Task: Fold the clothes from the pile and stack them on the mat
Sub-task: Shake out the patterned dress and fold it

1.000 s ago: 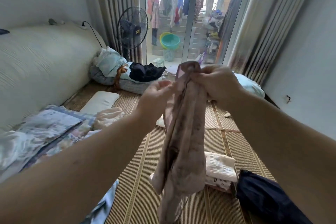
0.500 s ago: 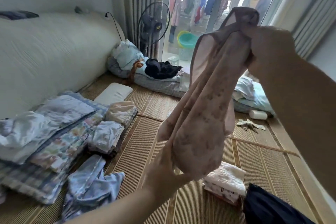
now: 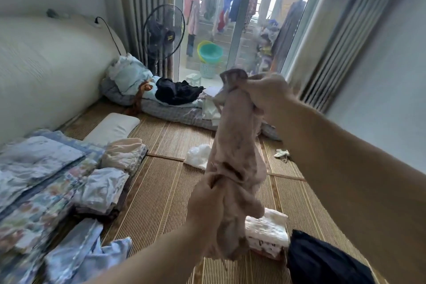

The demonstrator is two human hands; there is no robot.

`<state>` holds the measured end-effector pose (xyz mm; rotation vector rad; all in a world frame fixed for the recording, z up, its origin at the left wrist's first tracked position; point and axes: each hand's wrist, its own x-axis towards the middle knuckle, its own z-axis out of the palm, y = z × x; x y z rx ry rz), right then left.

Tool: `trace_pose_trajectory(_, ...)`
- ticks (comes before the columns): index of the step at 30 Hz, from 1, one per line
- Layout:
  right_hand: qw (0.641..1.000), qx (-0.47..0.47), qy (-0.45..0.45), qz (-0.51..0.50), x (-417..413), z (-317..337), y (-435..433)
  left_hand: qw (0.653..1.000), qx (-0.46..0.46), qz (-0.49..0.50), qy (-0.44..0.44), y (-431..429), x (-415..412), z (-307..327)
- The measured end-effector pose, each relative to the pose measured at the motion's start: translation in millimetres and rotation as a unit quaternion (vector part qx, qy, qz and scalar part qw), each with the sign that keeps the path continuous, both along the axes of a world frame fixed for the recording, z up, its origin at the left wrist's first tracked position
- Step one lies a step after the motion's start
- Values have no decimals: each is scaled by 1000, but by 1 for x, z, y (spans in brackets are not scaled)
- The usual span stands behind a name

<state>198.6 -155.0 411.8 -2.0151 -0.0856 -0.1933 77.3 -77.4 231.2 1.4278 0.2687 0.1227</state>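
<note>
Pink garment (image 3: 235, 145): dusty pink, thin fabric with faint darker marks, bunched into a long rope. It's up in the air over the mat (image 3: 161, 191), stretched top to bottom between both hands. Right hand (image 3: 265, 92) grips the top end, fingers curled round the fabric, held high. Left hand (image 3: 207, 200) is fisted on a bunch lower down, and a loose tail hangs below the fist.

Room to move: the woven mat is bare in the middle strip under the garment. Left side is lined with folded bedding (image 3: 41, 163) and clothes. Far edge is taken by a thin mattress (image 3: 170, 113) with a black garment (image 3: 177, 93) on it. Near edge has a white printed folded stack (image 3: 267, 230) just beside a navy garment (image 3: 322, 260); can't tell if they touch.

Counts: 1 pink garment, 2 hands on it, 1 white folded stack, 1 navy garment, 1 crumpled white item (image 3: 198, 157) on the mat beyond, 1 white pillow (image 3: 113, 127), 1 standing fan (image 3: 163, 37). Left-side pieces are too blurred to count.
</note>
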Motion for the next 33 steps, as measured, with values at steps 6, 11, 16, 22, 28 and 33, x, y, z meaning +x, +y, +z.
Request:
trace_pose_trajectory(6, 978, -156, 80, 110, -35, -75, -23, 978, -172, 36, 112, 8, 19, 16)
trace_pose_trajectory(11, 986, -60, 97, 121, -98, -142, -48, 953, -258, 61, 149, 14, 34, 14)
trace_pose_trajectory(16, 983, -143, 68, 96, -105, -194, -36, 951, -258, 62, 160, 15, 36, 17)
trace_pose_trajectory(22, 997, 15, 70, 20, -86, -170, -33, 975, -119, 36, 183, 48, 27, 11)
trace_pose_trajectory(28, 985, -21, 28, 168, -80, -121, -12, 962, 250, -105, -1, 60, 2, 49)
trace_pose_trajectory(33, 987, 22, -15, 160, -81, -101, -10, 879, 439, -132, -132, 63, 15, 73)
